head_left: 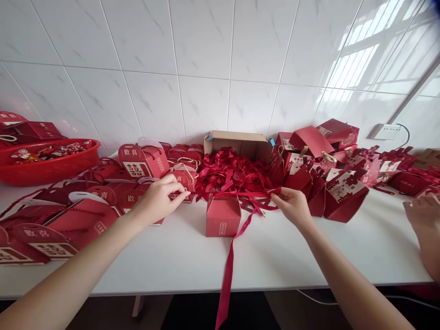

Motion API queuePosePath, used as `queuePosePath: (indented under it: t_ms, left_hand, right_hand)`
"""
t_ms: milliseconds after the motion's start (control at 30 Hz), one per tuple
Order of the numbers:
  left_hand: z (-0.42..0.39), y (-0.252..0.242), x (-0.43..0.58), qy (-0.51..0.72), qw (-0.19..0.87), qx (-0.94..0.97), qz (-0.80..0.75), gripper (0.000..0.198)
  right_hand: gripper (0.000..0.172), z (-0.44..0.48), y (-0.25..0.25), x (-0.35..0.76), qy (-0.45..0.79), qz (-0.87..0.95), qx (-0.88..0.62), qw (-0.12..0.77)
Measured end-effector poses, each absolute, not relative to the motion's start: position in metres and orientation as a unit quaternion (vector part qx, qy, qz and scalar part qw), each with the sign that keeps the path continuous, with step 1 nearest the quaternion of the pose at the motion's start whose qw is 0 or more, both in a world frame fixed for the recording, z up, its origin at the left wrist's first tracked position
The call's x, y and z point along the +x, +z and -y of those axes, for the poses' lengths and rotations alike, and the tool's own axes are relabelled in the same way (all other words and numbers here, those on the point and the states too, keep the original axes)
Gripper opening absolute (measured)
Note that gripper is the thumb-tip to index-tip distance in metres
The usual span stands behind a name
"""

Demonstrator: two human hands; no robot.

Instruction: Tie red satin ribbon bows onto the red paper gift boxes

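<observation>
A small red gift box [223, 220] stands upright on the white table before me, between my hands. My right hand [290, 204] pinches a red ribbon [256, 194] that stretches left across the back of the box top. My left hand [167, 195] is to the left of the box, thumb and fingertips pressed together; what they hold, if anything, is too small to make out. Another length of ribbon [229, 270] runs down past the box's right side and hangs over the table's front edge. A heap of loose ribbons [233, 172] lies behind the box.
An open cardboard carton [240, 136] stands behind the ribbons, against the tiled wall. Red gift boxes [77, 220] crowd the left, and more boxes [345, 195] are piled right. A red basin [82, 153] holds wrapped sweets. Another person's hand [424, 220] is at far right.
</observation>
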State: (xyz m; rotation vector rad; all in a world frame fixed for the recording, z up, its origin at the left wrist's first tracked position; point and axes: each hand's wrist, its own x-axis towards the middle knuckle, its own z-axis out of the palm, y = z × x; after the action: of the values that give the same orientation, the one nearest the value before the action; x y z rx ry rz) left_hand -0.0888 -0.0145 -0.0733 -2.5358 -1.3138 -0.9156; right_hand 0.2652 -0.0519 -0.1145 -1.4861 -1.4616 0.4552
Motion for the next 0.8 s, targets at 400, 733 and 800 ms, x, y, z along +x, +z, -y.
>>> queuePosePath:
  t_ms: [400,733,800]
  left_hand:
    - [0.029,-0.121,-0.094,-0.193,0.034,-0.850,0.489,0.031]
    - [0.031,-0.132,-0.103,-0.128,0.026,-0.840,0.527,0.030]
    - [0.036,-0.124,-0.097,-0.094,0.034,-0.840,0.533,0.026]
  right_hand:
    - [0.026,0.057,-0.159,0.286,0.160,0.622,-0.672,0.369]
    - [0.014,0.059,-0.169,0.297,0.128,0.640,-0.681,0.333]
    - [0.020,0.057,-0.163,0.294,0.100,0.649,-0.669,0.348]
